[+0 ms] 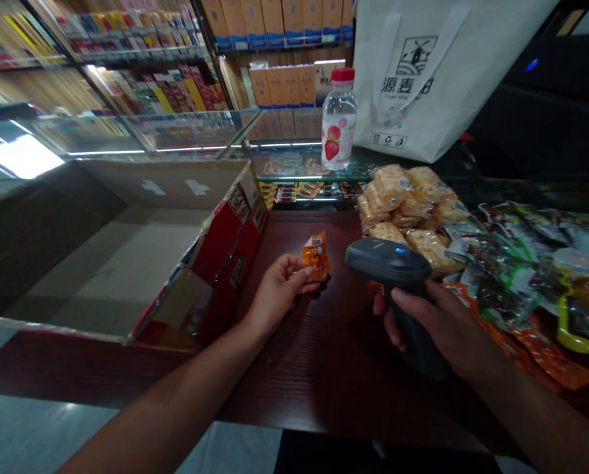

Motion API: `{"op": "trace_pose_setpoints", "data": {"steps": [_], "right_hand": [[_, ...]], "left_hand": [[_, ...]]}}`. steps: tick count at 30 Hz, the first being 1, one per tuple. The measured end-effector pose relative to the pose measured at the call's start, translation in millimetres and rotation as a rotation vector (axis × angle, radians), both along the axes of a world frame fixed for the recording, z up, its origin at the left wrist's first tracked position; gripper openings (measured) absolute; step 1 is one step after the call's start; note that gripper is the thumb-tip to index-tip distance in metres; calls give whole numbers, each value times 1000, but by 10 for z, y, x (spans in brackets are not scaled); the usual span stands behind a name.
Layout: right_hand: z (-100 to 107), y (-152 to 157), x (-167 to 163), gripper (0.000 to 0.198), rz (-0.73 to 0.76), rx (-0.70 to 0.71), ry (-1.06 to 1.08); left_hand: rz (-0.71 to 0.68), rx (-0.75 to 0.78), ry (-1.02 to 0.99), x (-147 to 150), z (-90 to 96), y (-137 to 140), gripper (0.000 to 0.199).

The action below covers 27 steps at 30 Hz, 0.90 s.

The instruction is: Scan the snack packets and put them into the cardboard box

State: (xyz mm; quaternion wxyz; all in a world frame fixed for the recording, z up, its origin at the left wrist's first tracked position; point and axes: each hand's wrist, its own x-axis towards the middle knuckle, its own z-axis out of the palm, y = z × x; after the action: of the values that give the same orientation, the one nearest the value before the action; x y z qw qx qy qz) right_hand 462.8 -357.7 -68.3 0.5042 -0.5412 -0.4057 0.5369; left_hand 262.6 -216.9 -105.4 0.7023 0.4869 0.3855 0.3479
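Between the thumb and fingers of my left hand (pixel 287 283) is a small orange snack packet (pixel 316 255), held upright just above the dark wooden counter (pixel 294 382). My right hand (pixel 437 319) is wrapped round the handle of a black barcode scanner (pixel 390 263). The scanner's head points left toward the packet, and a blue light glows on its top. A gap of bare counter separates the scanner from the packet. Part of the scanner's grip is hidden by my fingers.
An open cardboard box (pixel 101 263) stands on the left. At right lie clear-wrapped pastries (pixel 407 204) and a pile of packaged snacks (pixel 516 270). A strawberry-label bottle (pixel 338 125) and a white tote bag (pixel 422 85) stand on the glass case behind. Stocked shelves (pixel 274 39) line the back.
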Motion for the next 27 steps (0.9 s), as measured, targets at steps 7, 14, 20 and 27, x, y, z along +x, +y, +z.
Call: {"op": "trace_pose_setpoints", "data": {"steps": [7,14,20,27], "right_hand": [[41,-17,25,29,10,24,39],[-10,-17,31,30,3,22,69],[-17,-11,20,27,2,46,116],[21,-2,-2,28,-35,28,112]], "left_hand": [[7,-10,33,5,-31,17,29],[33,-20,53,21,-20,13,26],[23,12,111,19,19,2,24],[13,8,66,20,-37,29,29]]}}
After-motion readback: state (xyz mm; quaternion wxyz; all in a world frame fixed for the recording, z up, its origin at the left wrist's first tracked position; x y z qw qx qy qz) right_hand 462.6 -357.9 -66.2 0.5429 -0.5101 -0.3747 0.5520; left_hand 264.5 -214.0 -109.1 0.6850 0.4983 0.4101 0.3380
